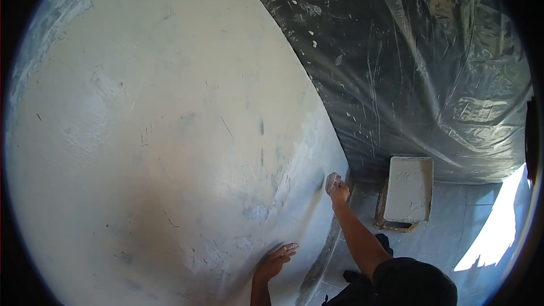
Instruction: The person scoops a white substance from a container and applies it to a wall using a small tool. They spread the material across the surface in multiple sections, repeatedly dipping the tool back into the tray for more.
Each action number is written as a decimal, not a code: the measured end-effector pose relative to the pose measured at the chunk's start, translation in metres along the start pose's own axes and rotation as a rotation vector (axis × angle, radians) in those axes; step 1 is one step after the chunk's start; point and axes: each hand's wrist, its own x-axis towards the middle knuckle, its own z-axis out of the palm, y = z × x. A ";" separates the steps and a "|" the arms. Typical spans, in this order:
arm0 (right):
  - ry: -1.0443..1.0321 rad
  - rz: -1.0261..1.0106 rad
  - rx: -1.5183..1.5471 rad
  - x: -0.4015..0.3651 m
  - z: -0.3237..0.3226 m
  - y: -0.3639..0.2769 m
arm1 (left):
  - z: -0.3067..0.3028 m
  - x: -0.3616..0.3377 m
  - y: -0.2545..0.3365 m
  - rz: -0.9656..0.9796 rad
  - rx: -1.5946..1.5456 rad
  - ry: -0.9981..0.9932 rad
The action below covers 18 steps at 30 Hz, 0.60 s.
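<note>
My right hand is closed around a plaster-smeared hand tool, perhaps a trowel or scraper, whose face is against the pale wall near its lower right edge. Lower and to the left, my left hand is beside the wall surface with its fingers extended and white residue on the fingertips; nothing is in it. Patches of fresh-looking white coating and dark scratches mark the wall around both hands.
A rectangular tray of white compound rests on a smeared stand at the right. Dark plastic sheeting hangs beyond the wall edge. Grey floor tiles and bright sunlight lie at the lower right.
</note>
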 end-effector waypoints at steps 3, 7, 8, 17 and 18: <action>-0.032 0.012 -0.191 0.000 0.018 -0.002 | 0.001 0.004 0.004 -0.017 -0.031 0.009; -0.171 -0.004 -0.121 -0.029 0.002 -0.036 | 0.007 0.012 0.007 -0.019 -0.027 0.012; -0.230 -0.032 0.002 -0.030 -0.003 -0.042 | 0.011 0.013 0.013 -0.041 0.004 0.009; -0.752 0.015 0.721 -0.028 -0.070 -0.175 | 0.013 0.068 0.032 0.061 0.081 -0.071; -0.756 -0.050 0.731 -0.023 -0.069 -0.188 | 0.014 0.067 0.039 0.068 0.081 -0.065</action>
